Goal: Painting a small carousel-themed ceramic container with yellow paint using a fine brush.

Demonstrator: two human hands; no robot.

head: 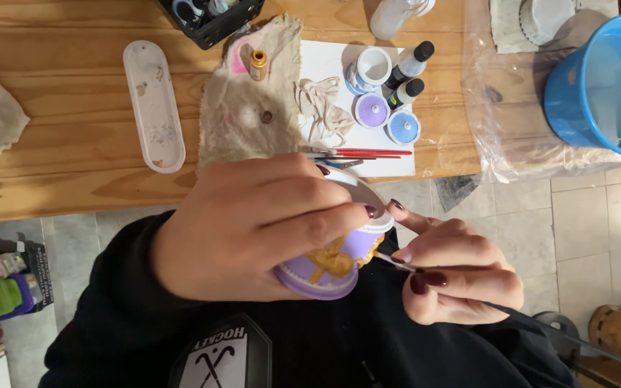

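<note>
My left hand (253,226) wraps around a small lilac ceramic pot (328,266) with a gold bow, held tilted over my lap, its white rim (359,188) showing above my fingers. My right hand (458,273) pinches a thin paintbrush (395,261), whose tip touches the pot's gold bow at the right side. Both hands are below the wooden table's front edge (73,197).
On the table lie a stained rag (242,108), a small gold paint bottle (258,65), a white oblong tray (154,104), red brushes (368,152), paint pots and bottles (389,93) on white paper, a blue bucket (601,86) and clear plastic (512,108).
</note>
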